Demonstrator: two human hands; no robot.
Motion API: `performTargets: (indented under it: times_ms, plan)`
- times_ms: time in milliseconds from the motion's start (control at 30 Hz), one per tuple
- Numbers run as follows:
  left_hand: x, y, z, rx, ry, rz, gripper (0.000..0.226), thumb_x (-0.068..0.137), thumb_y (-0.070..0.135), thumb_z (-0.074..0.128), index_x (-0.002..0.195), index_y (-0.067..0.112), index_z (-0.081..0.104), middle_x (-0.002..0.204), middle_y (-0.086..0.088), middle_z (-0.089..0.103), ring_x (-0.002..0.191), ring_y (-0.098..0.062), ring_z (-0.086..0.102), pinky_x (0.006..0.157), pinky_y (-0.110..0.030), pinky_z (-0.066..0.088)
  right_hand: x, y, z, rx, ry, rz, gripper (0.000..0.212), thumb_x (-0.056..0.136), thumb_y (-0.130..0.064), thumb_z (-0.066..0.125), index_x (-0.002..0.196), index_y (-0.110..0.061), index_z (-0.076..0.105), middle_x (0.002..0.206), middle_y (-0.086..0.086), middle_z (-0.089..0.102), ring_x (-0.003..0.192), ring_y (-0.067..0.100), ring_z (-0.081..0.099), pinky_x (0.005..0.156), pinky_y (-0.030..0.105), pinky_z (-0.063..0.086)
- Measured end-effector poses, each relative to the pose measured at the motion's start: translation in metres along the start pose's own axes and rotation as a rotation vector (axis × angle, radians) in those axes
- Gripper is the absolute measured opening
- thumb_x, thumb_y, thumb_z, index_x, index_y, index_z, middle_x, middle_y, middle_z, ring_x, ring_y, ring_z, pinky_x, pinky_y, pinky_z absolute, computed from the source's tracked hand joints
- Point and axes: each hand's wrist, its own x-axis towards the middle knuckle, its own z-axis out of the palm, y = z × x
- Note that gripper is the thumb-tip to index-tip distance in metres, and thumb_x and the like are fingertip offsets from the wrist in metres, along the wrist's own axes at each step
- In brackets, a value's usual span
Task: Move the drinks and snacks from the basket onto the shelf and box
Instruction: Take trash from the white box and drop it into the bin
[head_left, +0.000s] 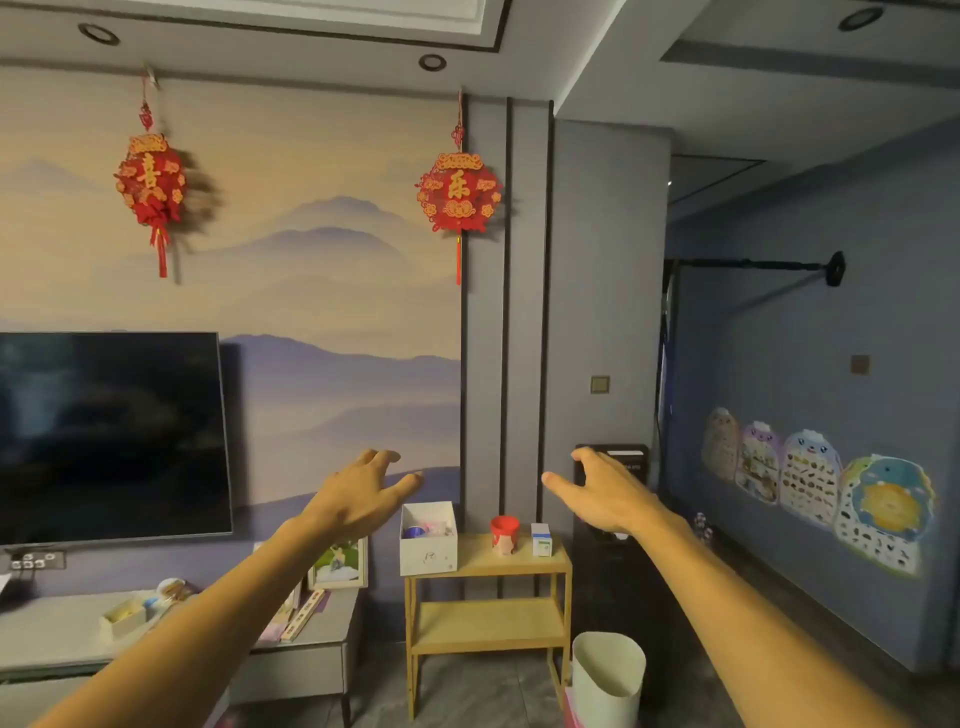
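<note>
I see left hand (363, 493) and right hand (610, 496) spread loose, gripping nothing. Box (428, 555) sits just below-right of left hand. Shelf (488, 621) lower, between both hands.

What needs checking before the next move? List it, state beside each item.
1. Left hand free: ok, open, holding nothing.
2. Right hand free: ok, open, holding nothing.
3. Basket located: cannot tell; only a white bin stands on the floor by the shelf, contents hidden.
4. Room on shelf: ok, lower tier shows bare wood.
5. White box open: ok, on the shelf's top, left side, some things inside.
6. Top tier obstacles: not ok, red cup and small carton stand there.
</note>
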Motion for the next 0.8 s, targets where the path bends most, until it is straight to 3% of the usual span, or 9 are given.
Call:
performTargets:
  times_ms: [233,800]
  plan:
    - [0.055,-0.038,0.048,-0.036,-0.06,-0.009,0.075,0.1,0.067,0.049,0.158,0.021,0.037,0.166,-0.004,0.037,0.145,-0.029,0.046,0.117,-0.052,0.043,0.055,0.007,0.042,0.033,-0.04,-0.017,0.08,0.101,-0.066,0.057,0.165,-0.025,0.032,0.173,0.005,0.032,0.154,0.033,0.04,0.115,0.052,0.045]
    - [0.308,-0.141,0.151,-0.039,-0.03,-0.22,0.081,0.095,0.079,0.043,0.156,0.026,0.04,0.165,-0.003,0.037,0.141,-0.03,0.049,0.114,-0.051,0.045,0.375,0.074,0.18,0.052,-0.127,-0.019,0.083,0.098,-0.075,0.053,0.163,-0.027,0.033,0.167,0.006,0.042,0.145,0.033,0.05,0.107,0.051,0.05]
